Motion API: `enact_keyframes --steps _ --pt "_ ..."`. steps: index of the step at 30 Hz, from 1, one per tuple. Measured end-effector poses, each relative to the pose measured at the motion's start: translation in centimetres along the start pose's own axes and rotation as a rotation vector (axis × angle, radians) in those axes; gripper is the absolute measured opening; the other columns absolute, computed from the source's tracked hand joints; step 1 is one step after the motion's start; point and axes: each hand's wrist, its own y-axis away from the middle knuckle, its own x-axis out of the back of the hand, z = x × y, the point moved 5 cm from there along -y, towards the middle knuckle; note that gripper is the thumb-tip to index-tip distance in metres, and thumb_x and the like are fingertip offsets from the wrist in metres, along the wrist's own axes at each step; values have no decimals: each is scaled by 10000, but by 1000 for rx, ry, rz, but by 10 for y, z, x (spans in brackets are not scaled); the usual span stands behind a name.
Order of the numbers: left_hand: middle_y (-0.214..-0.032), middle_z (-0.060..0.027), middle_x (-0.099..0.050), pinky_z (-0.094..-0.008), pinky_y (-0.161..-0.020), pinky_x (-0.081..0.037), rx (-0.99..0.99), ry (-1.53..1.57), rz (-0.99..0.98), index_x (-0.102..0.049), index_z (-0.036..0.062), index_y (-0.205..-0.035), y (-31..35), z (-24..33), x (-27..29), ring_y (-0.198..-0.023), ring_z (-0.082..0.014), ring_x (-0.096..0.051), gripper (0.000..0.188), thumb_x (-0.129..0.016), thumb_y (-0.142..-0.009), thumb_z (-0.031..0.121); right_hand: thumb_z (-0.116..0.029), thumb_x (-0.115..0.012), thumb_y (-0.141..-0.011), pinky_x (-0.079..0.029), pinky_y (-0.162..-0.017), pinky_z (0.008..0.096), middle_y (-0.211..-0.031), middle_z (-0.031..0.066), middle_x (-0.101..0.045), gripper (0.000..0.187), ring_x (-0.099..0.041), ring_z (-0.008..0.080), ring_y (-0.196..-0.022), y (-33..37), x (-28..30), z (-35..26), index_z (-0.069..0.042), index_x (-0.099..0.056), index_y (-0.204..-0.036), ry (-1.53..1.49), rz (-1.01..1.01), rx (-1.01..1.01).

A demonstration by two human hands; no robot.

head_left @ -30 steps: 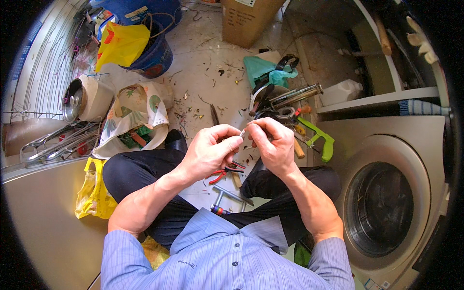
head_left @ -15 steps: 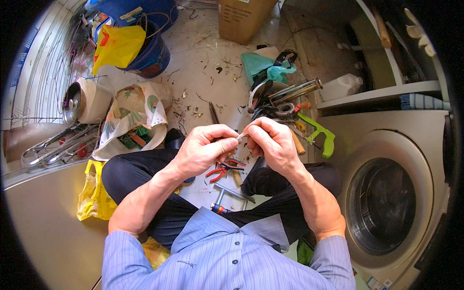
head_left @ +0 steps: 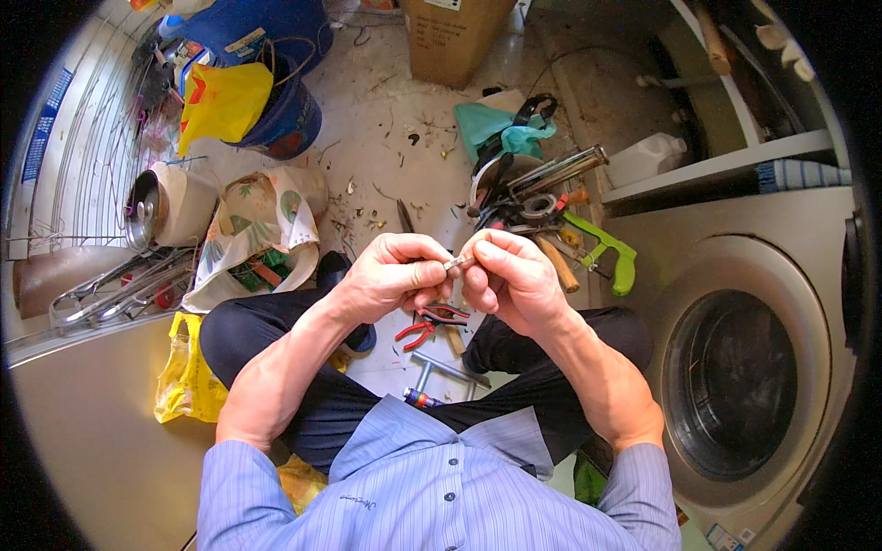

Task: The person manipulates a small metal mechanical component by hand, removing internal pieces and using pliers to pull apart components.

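Note:
My left hand (head_left: pixel 397 273) and my right hand (head_left: pixel 511 275) meet in front of me, above the floor between my bent knees. Thumb and forefinger of each pinch a small, pale, thin piece (head_left: pixel 456 262) that bridges the short gap between the fingertips. It is too small to name. Below the hands, on the floor, lie red-handled pliers (head_left: pixel 418 331) and a grey metal T-shaped tool (head_left: pixel 425 365) with a coloured band at its lower end. A dark pointed tool (head_left: pixel 404 217) lies just beyond my left hand.
On the right stand a washing machine (head_left: pixel 731 386), a green-handled tool (head_left: pixel 621 266) and a heap of metal tools (head_left: pixel 537 197). To the left are a patterned bag (head_left: pixel 299 216), a pot (head_left: pixel 180 204) and a blue bucket (head_left: pixel 292 119). A cardboard box (head_left: pixel 455 41) stands at the back; scraps litter the floor.
My right hand has turned slightly, its lower fingers loosening and showing more. The small pale piece between the fingertips shows more plainly. The whole view has shifted a little.

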Motion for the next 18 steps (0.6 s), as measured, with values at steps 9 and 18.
enact_keyframes --steps 9,18 --pt "-713 -26 -567 -222 -473 -325 -10 -100 -36 -661 22 -994 2 2 -2 -572 -85 -459 163 -653 -937 175 -170 -570 -963 -405 -491 230 -695 35 -606 169 -541 95 -553 6 -6 -20 -10 -620 -938 364 15 -27" --pt "-746 -54 -603 -180 -472 -355 48 202 -44 -598 33 -1020 -1 -4 -7 -504 -62 -435 210 -557 -1001 239 -157 -597 -949 -428 -519 235 -721 31 -613 162 -557 91 -593 7 -8 -20 1 -621 -979 370 -61 -68"
